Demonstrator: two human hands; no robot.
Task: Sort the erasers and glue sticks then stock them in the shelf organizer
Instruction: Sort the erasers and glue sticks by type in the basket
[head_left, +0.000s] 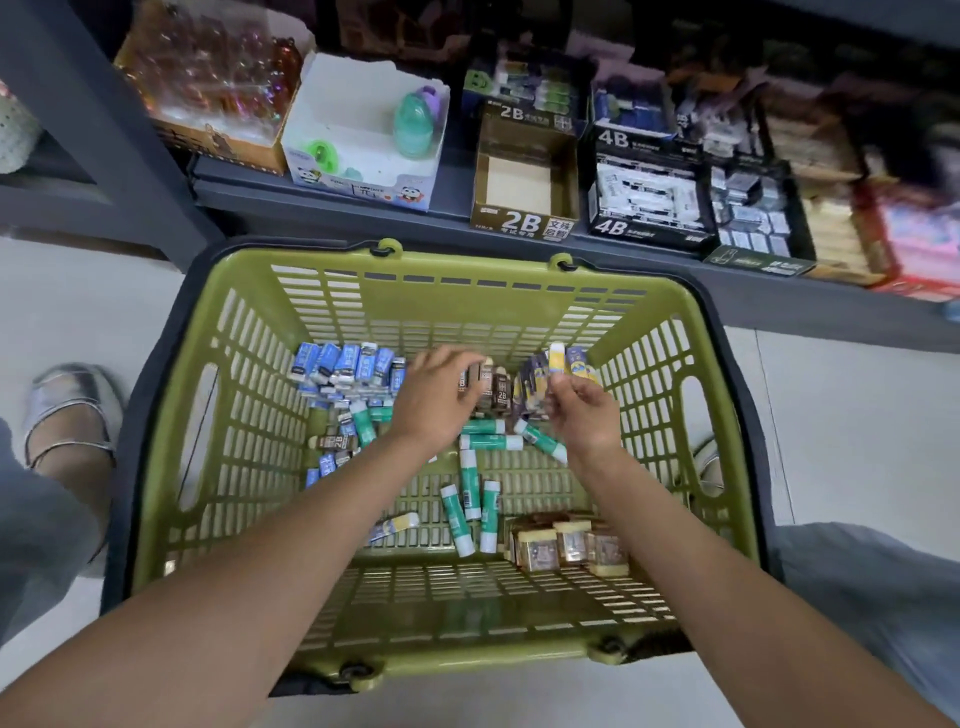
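A green plastic basket (249, 415) on the floor holds sorted stock. Blue-wrapped erasers (343, 364) lie at its far left, brown 2B erasers (493, 389) at the far middle, green-and-white glue sticks (478, 488) across the centre. My left hand (436, 395) reaches over the brown 2B erasers with fingers bent; what it grips is hidden. My right hand (582, 410) pinches a yellow-and-white glue stick (557, 358) upright beside other purple-yellow sticks (535, 384). An empty brown 2B box (524, 218) stands on the shelf.
Gold-wrapped blocks (566, 540) sit at the basket's near right. The shelf carries black 4B boxes (649, 197), a white box with green bottles (363, 135) and more stationery boxes to the right. A foot in a silver shoe (67, 410) stands left of the basket.
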